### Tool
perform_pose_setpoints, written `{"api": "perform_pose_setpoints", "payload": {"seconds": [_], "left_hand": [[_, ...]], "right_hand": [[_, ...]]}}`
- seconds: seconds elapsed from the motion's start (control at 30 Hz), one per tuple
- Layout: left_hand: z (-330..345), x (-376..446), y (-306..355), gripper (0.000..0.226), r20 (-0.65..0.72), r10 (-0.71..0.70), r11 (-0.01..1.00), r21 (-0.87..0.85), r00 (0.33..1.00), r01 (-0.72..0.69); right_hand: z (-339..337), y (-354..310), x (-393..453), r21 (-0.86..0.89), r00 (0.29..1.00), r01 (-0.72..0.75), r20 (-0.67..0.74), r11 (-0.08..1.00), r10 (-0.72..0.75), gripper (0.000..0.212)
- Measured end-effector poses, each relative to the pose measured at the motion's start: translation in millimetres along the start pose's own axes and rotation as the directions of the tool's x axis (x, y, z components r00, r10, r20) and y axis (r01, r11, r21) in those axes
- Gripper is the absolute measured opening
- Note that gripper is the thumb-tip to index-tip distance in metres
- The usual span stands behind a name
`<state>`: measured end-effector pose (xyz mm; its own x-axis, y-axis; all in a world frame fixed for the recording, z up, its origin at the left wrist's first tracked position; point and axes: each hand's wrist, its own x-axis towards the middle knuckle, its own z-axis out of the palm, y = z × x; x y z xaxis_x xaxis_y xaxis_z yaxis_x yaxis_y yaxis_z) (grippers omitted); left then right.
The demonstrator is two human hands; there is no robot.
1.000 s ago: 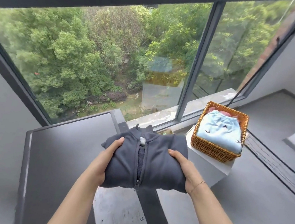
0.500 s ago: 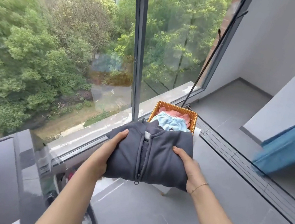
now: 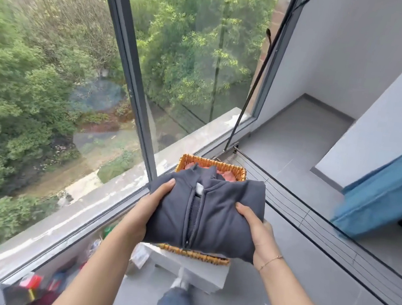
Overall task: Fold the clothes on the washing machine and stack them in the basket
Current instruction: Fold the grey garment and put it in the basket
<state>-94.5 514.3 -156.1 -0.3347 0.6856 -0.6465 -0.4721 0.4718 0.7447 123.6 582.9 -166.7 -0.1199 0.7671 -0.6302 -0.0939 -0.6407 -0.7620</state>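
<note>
Grey balcony floor tiles (image 3: 305, 283) run along the window. Both hands, left (image 3: 140, 217) and right (image 3: 257, 231), grip a folded dark grey zip-up jacket (image 3: 211, 216) just above the woven orange wicker basket (image 3: 214, 166), which already holds a pink garment (image 3: 227, 175); setting it down remains.

jacket: folded grey zip jacket (image 3: 214, 213), zipper facing up, held over the wicker basket (image 3: 212, 164)
left hand (image 3: 145, 211): grips jacket's left edge, thumb on top
right hand (image 3: 258, 231): grips right edge, thumb on top, thin bracelet on wrist
basket: on a white block (image 3: 193, 270) by the window (image 3: 116, 83); pink cloth (image 3: 227, 175) visible inside
floor: grey tiles (image 3: 303, 296); blue fabric (image 3: 390, 194) at right
</note>
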Motion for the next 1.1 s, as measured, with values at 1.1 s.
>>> {"api": "perform_pose_setpoints", "payload": {"seconds": [1.1], "left_hand": [[69, 378, -5, 0.041, -0.311, 0.47, 0.597, 0.801, 0.826, -0.038]], "right_hand": [[59, 28, 365, -0.472, 0.928, 0.029, -0.315, 0.881, -0.199, 0.064]]}}
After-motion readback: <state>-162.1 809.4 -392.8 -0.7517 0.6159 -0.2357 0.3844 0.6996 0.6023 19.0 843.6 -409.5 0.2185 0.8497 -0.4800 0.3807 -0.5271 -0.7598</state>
